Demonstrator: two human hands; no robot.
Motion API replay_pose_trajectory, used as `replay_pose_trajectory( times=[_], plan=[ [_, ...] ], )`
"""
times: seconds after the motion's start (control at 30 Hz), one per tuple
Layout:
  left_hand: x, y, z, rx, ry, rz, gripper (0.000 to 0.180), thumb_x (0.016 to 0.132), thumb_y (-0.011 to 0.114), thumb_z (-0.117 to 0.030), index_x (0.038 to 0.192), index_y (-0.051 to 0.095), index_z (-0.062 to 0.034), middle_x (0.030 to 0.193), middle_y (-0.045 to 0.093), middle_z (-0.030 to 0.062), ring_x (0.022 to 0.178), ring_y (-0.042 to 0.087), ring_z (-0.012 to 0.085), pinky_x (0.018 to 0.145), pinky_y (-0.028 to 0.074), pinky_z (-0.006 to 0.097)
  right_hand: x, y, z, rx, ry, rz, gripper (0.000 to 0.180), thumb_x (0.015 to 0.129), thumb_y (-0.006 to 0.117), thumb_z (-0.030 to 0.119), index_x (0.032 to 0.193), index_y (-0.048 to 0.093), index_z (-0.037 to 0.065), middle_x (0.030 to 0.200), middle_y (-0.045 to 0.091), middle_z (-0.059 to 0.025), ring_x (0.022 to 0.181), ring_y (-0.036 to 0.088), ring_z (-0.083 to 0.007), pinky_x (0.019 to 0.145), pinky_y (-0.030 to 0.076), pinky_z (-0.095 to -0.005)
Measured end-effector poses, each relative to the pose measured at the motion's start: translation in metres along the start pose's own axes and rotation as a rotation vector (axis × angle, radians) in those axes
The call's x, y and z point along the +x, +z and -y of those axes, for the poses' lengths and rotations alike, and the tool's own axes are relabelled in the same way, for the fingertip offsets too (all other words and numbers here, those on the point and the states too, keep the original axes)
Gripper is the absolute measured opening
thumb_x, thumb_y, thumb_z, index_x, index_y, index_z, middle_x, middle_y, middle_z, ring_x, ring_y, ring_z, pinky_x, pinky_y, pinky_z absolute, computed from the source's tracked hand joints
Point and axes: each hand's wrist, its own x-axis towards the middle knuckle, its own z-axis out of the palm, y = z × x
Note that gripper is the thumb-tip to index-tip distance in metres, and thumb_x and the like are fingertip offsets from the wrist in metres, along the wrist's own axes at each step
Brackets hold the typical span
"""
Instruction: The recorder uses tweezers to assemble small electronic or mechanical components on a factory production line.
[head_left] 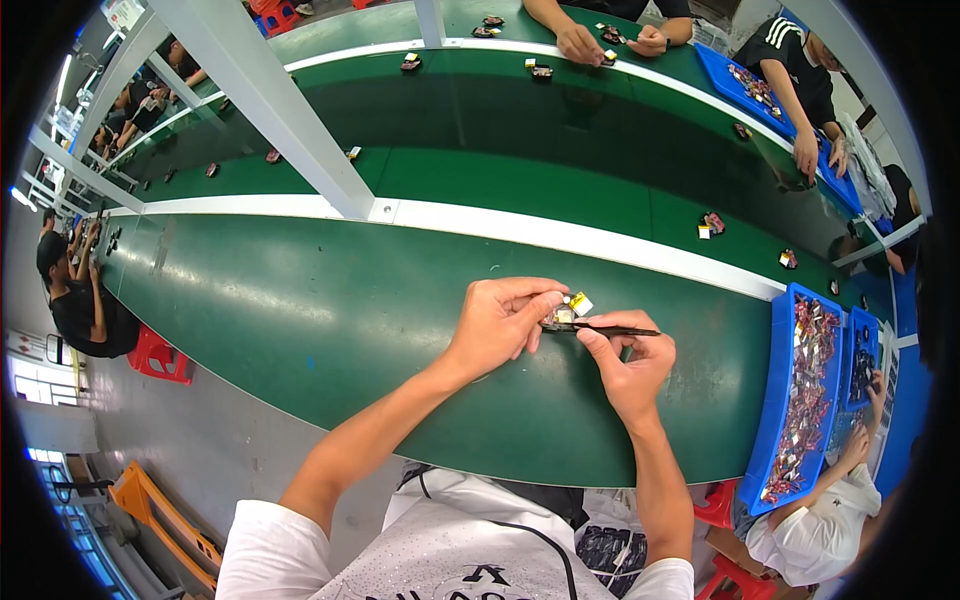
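Over the green tabletop [400, 300], my left hand [502, 325] is closed, pinching a small electronic assembly [563, 314] between thumb and fingers. A yellow-and-white tab [581, 303] stands out from its far side. My right hand [630, 365] is closed round black tweezers [625, 331], held nearly level. Their tip reaches the near edge of the assembly, beside my left fingertips. The assembly's lower part is hidden by my fingers, so its exact kind cannot be made out.
A blue tray [762, 440] full of small red-and-silver parts stands at the right, with a smaller blue bin [862, 350] beyond it. A white rail [560, 235] and post [270, 100] separate the table from a green conveyor [470, 185] carrying several small assemblies. Co-workers sit around.
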Motion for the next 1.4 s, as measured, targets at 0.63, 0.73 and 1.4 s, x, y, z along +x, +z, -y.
replay_pose_trajectory(
  times=[0.63, 0.73, 1.4],
  plan=[
    [0.0, -0.003, -0.006, 0.095, -0.131, 0.102, 0.029, 0.096, 0.064, -0.005, 0.123, 0.067, 0.0057, 0.068, 0.067, 0.0043, 0.05, 0.054, 0.0049, 0.041, 0.04, 0.021, 0.001, 0.001, 0.005, -0.114, -0.159, 0.061, 0.012, 0.077, 0.082, -0.002, 0.084, 0.076, 0.005, 0.085, 0.078, -0.0051, 0.042, 0.04, -0.0037, 0.043, 0.031, -0.0219],
    [-0.001, 0.002, -0.005, 0.132, -0.118, 0.025, 0.023, 0.093, 0.066, -0.004, 0.113, 0.071, 0.0038, 0.065, 0.068, 0.0042, 0.047, 0.053, 0.0053, 0.04, 0.041, 0.024, 0.001, 0.003, 0.005, -0.135, -0.195, 0.072, 0.013, 0.076, 0.082, -0.002, 0.084, 0.076, 0.006, 0.085, 0.078, -0.0052, 0.042, 0.04, -0.0042, 0.042, 0.031, -0.0224],
    [0.151, -0.113, 0.0, 1.174, 0.336, -0.665, 0.029, 0.09, 0.072, -0.023, 0.102, 0.07, 0.0039, 0.101, 0.065, 0.0253, 0.085, 0.068, 0.044, 0.075, 0.054, 0.053, 0.003, 0.003, -0.001, -0.127, -0.196, -0.137, 0.016, 0.076, 0.085, 0.006, 0.089, 0.076, 0.005, 0.071, 0.071, -0.0037, 0.04, 0.041, -0.0061, 0.041, 0.031, -0.0244]
  ],
)
